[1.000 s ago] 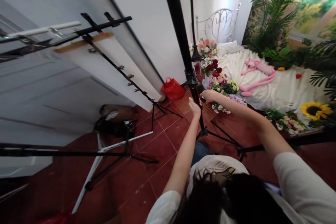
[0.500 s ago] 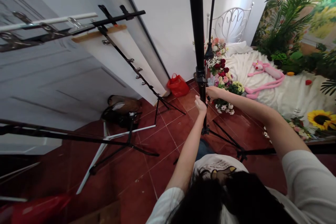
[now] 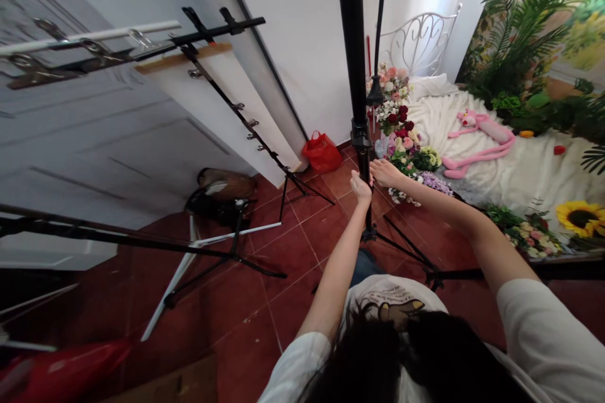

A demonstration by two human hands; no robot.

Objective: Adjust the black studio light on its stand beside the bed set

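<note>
A black stand pole (image 3: pixel 352 44) rises in front of me, with a clamp collar (image 3: pixel 361 133) partway up. Below that collar my left hand (image 3: pixel 362 187) is closed around the pole. My right hand (image 3: pixel 386 174) is close against the pole's right side, a little higher, fingers curled towards it. What those fingers grip, if anything, is hidden. At floor level the pole meets spread black legs (image 3: pixel 409 245). A black cable with a plug-like end (image 3: pixel 375 91) hangs beside the pole.
To the left stand a white backdrop board (image 3: pixel 236 107) with clips and black stand legs (image 3: pixel 227 258). A red bag (image 3: pixel 322 152) lies by the wall. On the right are artificial flowers (image 3: pixel 401 132), a bed with a white cover (image 3: pixel 529 176) and a pink plush toy (image 3: pixel 491 129).
My right hand has shifted slightly downward and its fingers show more. My left hand keeps its hold on the pole. The view has turned a little.
</note>
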